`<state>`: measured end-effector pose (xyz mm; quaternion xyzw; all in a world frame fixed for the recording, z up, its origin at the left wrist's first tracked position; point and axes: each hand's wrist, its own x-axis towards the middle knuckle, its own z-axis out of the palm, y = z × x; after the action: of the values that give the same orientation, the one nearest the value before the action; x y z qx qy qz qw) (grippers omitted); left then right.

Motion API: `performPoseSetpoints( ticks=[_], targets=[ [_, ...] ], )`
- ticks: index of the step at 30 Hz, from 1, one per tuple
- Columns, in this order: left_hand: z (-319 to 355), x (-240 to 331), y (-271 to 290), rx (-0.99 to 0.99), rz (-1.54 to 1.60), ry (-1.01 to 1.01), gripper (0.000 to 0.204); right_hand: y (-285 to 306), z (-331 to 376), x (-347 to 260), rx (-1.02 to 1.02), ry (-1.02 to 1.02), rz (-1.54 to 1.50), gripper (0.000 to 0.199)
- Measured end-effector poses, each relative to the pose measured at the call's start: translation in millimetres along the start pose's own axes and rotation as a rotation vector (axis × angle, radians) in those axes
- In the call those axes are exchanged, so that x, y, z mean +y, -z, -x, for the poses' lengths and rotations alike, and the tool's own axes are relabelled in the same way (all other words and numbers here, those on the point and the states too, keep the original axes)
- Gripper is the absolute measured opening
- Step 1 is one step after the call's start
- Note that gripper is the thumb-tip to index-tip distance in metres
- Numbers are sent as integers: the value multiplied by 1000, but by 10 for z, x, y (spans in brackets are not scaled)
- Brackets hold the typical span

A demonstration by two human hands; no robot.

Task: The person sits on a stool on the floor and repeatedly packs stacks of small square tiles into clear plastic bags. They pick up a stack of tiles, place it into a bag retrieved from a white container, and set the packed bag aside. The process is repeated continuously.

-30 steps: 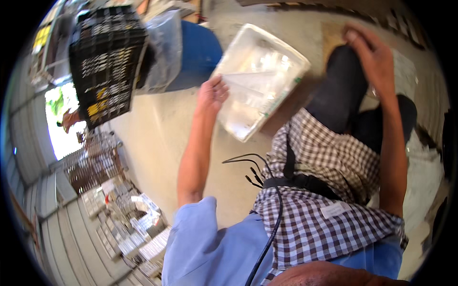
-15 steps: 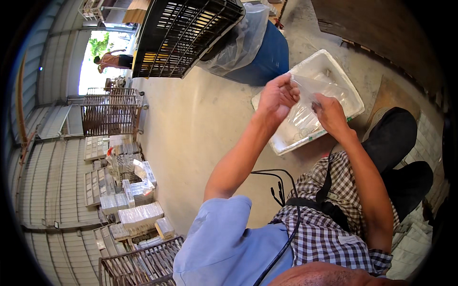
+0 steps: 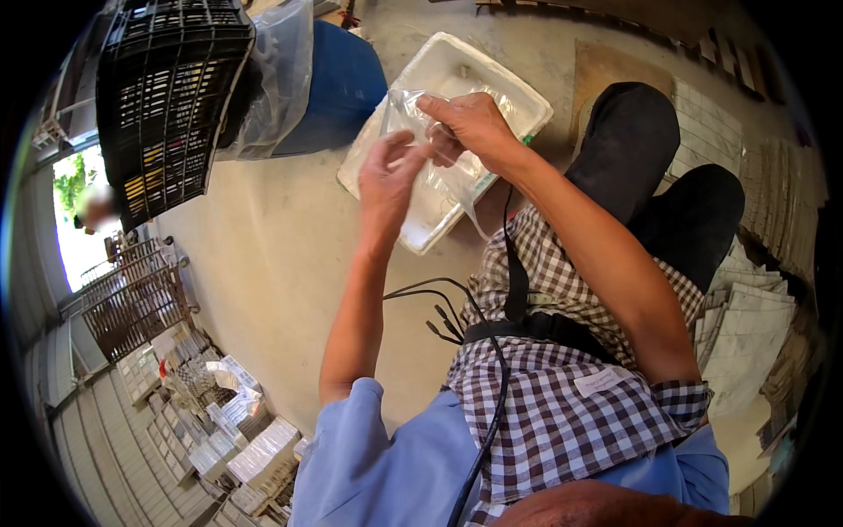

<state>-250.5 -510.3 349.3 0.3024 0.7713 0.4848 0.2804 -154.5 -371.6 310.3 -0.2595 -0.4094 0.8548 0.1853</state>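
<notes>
A clear thin plastic bag [image 3: 450, 186] hangs between my two hands, over a white foam box [image 3: 418, 235] on the floor. My right hand [image 3: 474, 127] is closed on the bag's upper part, thumb stretched over it. Close beside it, my left hand [image 3: 388, 183] is curled at the film, its fingertips slightly blurred and the thumb near the right fingers. Both hands seem to grip the film, though the left contact is hard to make out. More clear plastic [image 3: 492, 92] lies in the box.
A black slatted crate [image 3: 176, 97] and a blue bin [image 3: 338, 92] lined with clear plastic stand at the upper left. Black cables [image 3: 439, 285] hang by my waist. Metal rack carts [image 3: 136, 299] and stacked packs [image 3: 263, 452] stand at the left, stacked sheets [image 3: 746, 334] at the right.
My hands have come closer together with the bag between them, and the right hand has moved over the top. The view has shifted, so crate, bin and foam box appear farther left.
</notes>
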Motion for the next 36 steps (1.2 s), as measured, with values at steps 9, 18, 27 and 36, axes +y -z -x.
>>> performPoseSetpoints(
  ticks=[9, 18, 27, 36],
  targets=[
    [-40, -159, -77, -38, 246, 150, 37, 19, 87, 143, -133, -17, -61, 30],
    [28, -77, -109, 81, 126, 142, 30, 100, 34, 225, 140, -8, -44, 28],
    [2, -77, -91, 266, -293, -55, 15, 40, 5, 250, 227, 237, 450, 39],
    [-38, -88, -53, 341, -295, -125, 9, -15, 207, 271, 112, 695, 880, 47]
  ],
)
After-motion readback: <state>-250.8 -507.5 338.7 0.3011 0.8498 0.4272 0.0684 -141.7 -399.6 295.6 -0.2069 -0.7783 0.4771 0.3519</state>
